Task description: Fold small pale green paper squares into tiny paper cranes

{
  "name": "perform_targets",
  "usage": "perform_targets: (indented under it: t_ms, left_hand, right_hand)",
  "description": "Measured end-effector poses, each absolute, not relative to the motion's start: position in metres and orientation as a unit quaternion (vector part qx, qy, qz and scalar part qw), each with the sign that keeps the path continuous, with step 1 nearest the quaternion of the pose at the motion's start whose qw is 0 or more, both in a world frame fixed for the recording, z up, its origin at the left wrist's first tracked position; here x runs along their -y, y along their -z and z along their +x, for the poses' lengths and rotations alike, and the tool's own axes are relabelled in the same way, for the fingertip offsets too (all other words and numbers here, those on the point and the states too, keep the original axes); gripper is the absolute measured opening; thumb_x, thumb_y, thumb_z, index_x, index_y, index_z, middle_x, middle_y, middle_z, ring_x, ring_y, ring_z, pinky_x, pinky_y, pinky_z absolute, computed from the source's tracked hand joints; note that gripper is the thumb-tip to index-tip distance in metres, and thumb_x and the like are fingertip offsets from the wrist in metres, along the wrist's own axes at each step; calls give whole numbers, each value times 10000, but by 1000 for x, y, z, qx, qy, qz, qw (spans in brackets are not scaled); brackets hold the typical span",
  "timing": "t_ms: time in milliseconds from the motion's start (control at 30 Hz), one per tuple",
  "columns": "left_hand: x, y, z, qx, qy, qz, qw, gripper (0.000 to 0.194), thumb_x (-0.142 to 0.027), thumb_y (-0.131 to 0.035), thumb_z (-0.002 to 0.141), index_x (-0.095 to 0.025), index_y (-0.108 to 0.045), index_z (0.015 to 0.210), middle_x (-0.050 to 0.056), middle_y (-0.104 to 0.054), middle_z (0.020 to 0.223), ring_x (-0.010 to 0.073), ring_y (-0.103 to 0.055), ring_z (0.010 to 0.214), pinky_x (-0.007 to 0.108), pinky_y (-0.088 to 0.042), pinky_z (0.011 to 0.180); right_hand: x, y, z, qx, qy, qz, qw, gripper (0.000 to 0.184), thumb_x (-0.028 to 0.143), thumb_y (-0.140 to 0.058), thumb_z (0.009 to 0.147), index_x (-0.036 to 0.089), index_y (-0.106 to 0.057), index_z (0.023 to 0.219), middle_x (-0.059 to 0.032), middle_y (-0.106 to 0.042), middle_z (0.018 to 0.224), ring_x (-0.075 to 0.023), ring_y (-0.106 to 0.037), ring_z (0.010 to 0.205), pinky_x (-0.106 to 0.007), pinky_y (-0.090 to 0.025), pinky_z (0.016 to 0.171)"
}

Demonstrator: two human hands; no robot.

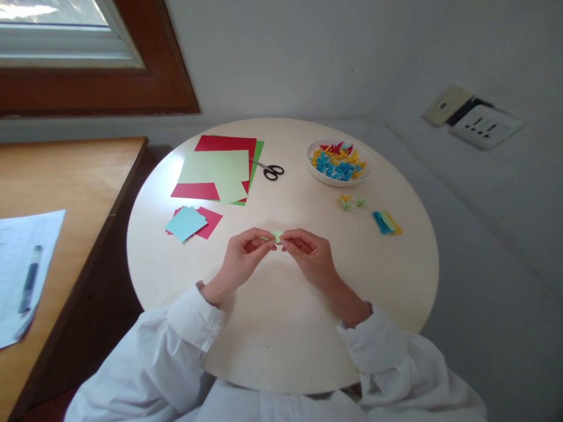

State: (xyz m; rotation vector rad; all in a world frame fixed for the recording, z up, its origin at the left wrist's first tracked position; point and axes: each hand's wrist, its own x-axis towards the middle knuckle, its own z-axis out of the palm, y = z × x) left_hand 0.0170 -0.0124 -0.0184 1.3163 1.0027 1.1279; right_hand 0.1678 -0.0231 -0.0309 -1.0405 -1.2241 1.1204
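Between my two hands is a small folded piece of pale green paper [277, 235], partly hidden by the fingertips. My left hand [247, 251] pinches its left side and my right hand [311, 252] pinches its right side. Both hands hover low over the middle of a round white table [281, 340]. To the right lie a few small folded paper pieces [346, 205] in green and yellow. Beside them rests a stack of folded blue, green and yellow papers [387, 223].
A white bowl [311, 167] holds many folded paper figures in blue, yellow and red. Black-handled scissors [273, 172] touch large coloured sheets [211, 167] at the back left. Paper squares [185, 224] lie nearer. A wooden desk [88, 170] with a pen [30, 278] stands left.
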Motion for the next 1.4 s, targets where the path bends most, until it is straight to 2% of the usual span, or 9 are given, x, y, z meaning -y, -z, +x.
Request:
perform_targets:
  t_ms: [333,833,1400]
  left_hand:
    - [15,21,23,-453,-486,551,504,88,-238,-638,721,-152,-643,737,32,-672,673,147,-636,634,248,-494,582]
    - [19,19,33,-474,-519,522,483,113,-265,-645,715,-157,-616,731,17,-660,630,148,-640,621,249,-487,564]
    - [19,17,34,-469,-522,531,476,74,-226,-637,701,-155,-621,715,19,-666,642,140,-643,617,241,-502,562]
  right_hand:
    - [23,32,163,527,-427,-468,567,34,217,-625,730,188,-641,722,1,-644,696,-105,-592,570,-246,-507,557]
    - [26,32,160,501,-424,-476,585,82,263,-645,718,185,-650,744,-20,-678,732,-113,-608,561,-264,-541,551]
    - [24,33,158,476,-433,-479,597,156,320,-695,671,176,-638,665,-26,-669,731,-103,-588,542,-265,-540,559]
